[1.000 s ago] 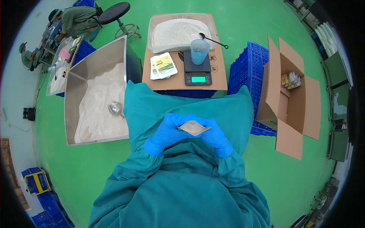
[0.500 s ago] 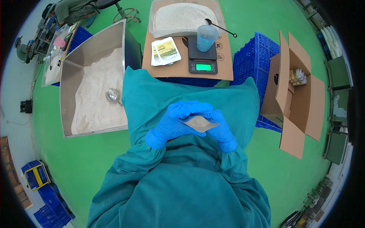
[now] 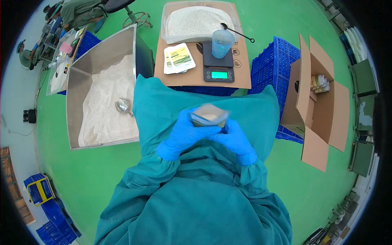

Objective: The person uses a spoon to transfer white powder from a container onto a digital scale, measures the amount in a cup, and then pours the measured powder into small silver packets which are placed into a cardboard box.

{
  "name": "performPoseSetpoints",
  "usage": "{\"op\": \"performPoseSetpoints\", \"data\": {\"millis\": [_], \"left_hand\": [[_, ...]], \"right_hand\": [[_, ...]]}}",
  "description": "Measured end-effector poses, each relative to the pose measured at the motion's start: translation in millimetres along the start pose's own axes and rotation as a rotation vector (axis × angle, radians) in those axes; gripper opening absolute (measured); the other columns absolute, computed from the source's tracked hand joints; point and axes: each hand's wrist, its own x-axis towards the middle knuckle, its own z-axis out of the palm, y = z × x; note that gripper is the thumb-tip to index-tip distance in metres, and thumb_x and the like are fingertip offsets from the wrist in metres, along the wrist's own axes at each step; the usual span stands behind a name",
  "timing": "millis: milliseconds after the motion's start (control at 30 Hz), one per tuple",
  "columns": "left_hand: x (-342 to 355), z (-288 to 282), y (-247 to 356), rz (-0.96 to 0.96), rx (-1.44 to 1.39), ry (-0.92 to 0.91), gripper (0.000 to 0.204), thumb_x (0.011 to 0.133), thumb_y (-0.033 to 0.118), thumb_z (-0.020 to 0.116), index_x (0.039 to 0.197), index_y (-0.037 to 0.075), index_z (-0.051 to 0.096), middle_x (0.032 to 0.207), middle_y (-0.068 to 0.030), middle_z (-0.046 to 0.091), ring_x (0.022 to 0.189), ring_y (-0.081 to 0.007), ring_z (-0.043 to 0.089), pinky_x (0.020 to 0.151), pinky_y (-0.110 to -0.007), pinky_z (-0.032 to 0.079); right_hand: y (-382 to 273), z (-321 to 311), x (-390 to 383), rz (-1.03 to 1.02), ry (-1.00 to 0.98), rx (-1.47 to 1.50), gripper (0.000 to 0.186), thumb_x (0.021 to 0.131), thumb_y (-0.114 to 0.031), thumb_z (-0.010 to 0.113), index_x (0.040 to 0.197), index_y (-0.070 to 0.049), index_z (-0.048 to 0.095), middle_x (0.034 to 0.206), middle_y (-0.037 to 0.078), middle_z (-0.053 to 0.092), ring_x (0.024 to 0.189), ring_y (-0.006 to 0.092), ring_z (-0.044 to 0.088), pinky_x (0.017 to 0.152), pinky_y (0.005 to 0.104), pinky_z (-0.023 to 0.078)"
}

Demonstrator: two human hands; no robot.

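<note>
Green floor lies all around, and right in the middle, over the lap in a teal gown, sits a small flat packet (image 3: 209, 115). Both hands are pressed together around it: the left hand (image 3: 183, 134) and the right hand (image 3: 233, 139), each in a blue glove. It looks light and soft, a bit bendy, and gloves can slip, so the edges seem the best place to hold. Ahead is a brown counter (image 3: 243, 71) with a scale (image 3: 218, 65), a blue cup (image 3: 222, 43) and a tray of grain (image 3: 196, 22). A metal bin (image 3: 102, 61) is left, a cardboard box (image 3: 322, 106) right.
</note>
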Motion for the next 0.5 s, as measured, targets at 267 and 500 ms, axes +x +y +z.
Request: {"op": "performPoseSetpoints", "data": {"millis": [267, 500], "left_hand": [[3.7, -8.9, -3.5, -0.203, 0.345, -0.089, 0.038, 0.069, 0.01, 0.081, 0.103, 0.0, 0.068, 0.093, -0.0072, 0.07, 0.084, -0.0123, 0.064, 0.077, -0.028, 0.052], [25.2, 34.1, 18.6, -0.227, 0.286, -0.351, 0.051, 0.068, 0.012, 0.082, 0.114, 0.001, 0.064, 0.104, -0.0067, 0.068, 0.094, -0.0137, 0.063, 0.085, -0.03, 0.05]], "right_hand": [[-75.4, -38.1, -23.3, -0.564, 0.15, -0.216, 0.052, 0.076, -0.017, 0.075, 0.123, -0.006, 0.057, 0.122, 0.012, 0.057, 0.107, 0.0271, 0.057, 0.094, 0.0375, 0.045], [-108.4, -82.6, -57.6, -0.397, -0.098, -0.768, 0.018, 0.082, -0.019, 0.069, 0.095, -0.007, 0.069, 0.095, 0.011, 0.067, 0.081, 0.0293, 0.064, 0.074, 0.0363, 0.052]]}}
